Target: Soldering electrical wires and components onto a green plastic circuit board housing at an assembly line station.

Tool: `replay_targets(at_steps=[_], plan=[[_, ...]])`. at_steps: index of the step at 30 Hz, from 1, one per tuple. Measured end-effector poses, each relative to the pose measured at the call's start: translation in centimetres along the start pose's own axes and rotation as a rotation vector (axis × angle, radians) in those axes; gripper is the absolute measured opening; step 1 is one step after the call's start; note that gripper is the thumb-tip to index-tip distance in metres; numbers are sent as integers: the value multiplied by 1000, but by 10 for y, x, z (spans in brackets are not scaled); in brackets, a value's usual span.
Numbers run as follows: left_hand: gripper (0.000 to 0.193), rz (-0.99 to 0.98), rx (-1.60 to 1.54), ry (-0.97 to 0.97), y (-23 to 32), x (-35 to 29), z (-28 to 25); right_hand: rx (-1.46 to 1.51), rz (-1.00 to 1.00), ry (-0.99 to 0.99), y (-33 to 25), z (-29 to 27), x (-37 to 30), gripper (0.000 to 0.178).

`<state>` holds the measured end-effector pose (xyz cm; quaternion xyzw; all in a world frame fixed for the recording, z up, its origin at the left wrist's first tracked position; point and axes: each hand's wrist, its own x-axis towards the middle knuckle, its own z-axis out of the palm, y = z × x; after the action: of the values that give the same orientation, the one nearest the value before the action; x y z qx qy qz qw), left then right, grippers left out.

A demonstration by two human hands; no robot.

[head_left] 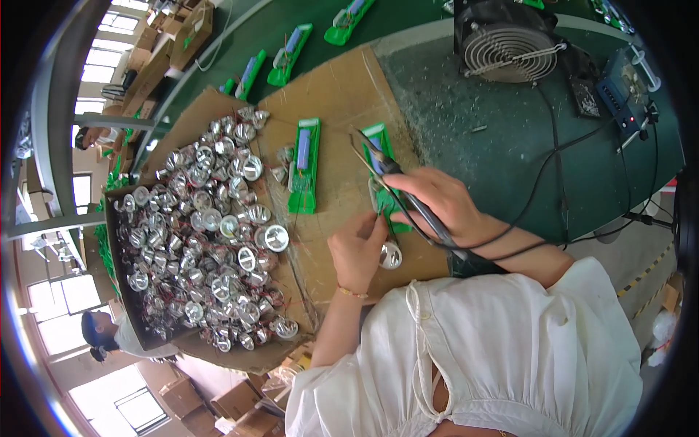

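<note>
My right hand (pixel 443 204) is closed round a soldering iron (pixel 429 217) with a dark handle. The iron's thin metal end points up and left, over a green plastic housing (pixel 377 134) that carries a purple cylindrical cell. My left hand (pixel 355 246) pinches at the near end of this housing, apparently on a thin wire (pixel 391 231); the fingertips partly hide it. Just right of the left hand lies a shiny lamp reflector (pixel 391 256). Left of the working piece, a second green housing (pixel 304 175) with a cell lies on the cardboard sheet (pixel 338 109).
A cardboard box (pixel 116 240) full of silvery reflectors (pixel 218 226) stands at left. More green housings (pixel 290 54) lie on the far green surface. A fan (pixel 510 52) and a blue soldering station (pixel 619 98) stand at far right; a black cable (pixel 557 146) crosses the table. Two people are in the left background.
</note>
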<state>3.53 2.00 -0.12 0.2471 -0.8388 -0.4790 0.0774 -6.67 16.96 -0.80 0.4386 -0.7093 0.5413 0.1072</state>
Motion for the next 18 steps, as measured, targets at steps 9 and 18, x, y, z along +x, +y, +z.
replay_targets(at_steps=[9, 18], plan=[[15, 461, 469, 49, 57, 136, 23, 12, 373, 257, 7, -57, -44, 25], [40, 642, 490, 360, 100, 337, 73, 127, 381, 207, 24, -54, -44, 27]])
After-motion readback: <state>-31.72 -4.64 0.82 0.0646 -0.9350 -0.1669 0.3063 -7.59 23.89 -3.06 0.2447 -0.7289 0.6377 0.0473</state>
